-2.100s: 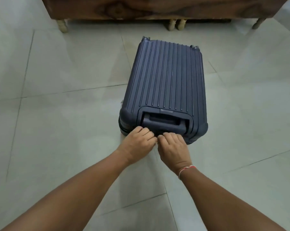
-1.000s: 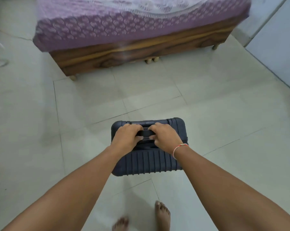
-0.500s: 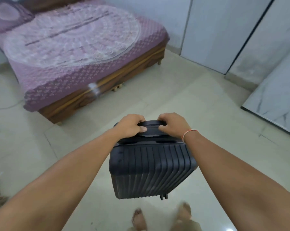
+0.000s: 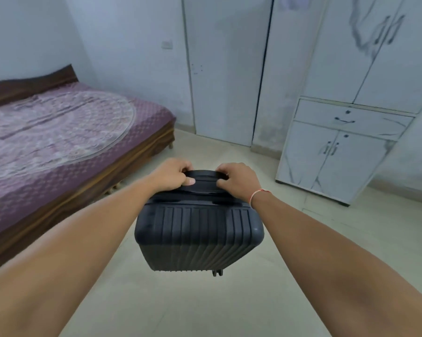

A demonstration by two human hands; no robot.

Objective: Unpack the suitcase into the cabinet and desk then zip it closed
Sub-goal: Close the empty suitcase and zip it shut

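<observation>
Fingers (image 4: 184, 171) of left hand (image 4: 171, 175) curled over top handle (image 4: 203, 177) of suitcase (image 4: 197, 237), thumb tucked under near side; firm grasp at handle's left end. Fingers of right hand (image 4: 239, 182) wrapped round same handle at its right end, thumb pointing inward along near side. Short gap of bare handle between the two hands. Thin red-and-white thread band (image 4: 257, 194) on right wrist.

Suitcase directly below both hands, hanging from handle, upright with slight tilt. Dark ribbed hard shell, closed. One small wheel (image 4: 217, 272) visible at lower right corner of suitcase; wheel appears clear of floor (image 4: 229, 307), but contact not certain from this angle. Both forearms stretched out either side of suitcase.

Left of suitcase: bed (image 4: 66, 142) with wooden frame and purple patterned cover, round pale motif on top. Beyond and right of suitcase: white marbled cabinet (image 4: 338, 147), all doors shut, one drawer with dark handle above lower pair of doors. Directly beyond suitcase: tall white door panels (image 4: 224, 69) against wall, shut. Pale tiled floor under suitcase.
</observation>
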